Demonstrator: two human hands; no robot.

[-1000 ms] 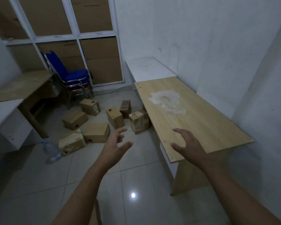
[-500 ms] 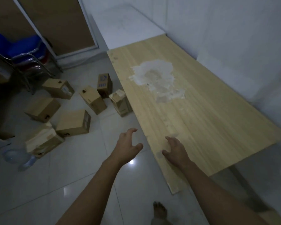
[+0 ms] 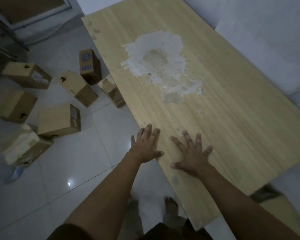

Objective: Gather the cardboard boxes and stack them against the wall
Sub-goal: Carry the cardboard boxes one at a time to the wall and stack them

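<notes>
Left grip and right grip rest splayed, empty, on the surface; cardboard boxes lie left, nearer the left grip

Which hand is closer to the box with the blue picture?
Left. The left hand lies on the table edge nearest the blue-printed box; the right hand lies farther in, away from it.

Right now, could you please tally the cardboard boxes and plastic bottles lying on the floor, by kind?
Brown cardboard boxes: 7
Clear plastic bottle: 1
Total: 8
</notes>
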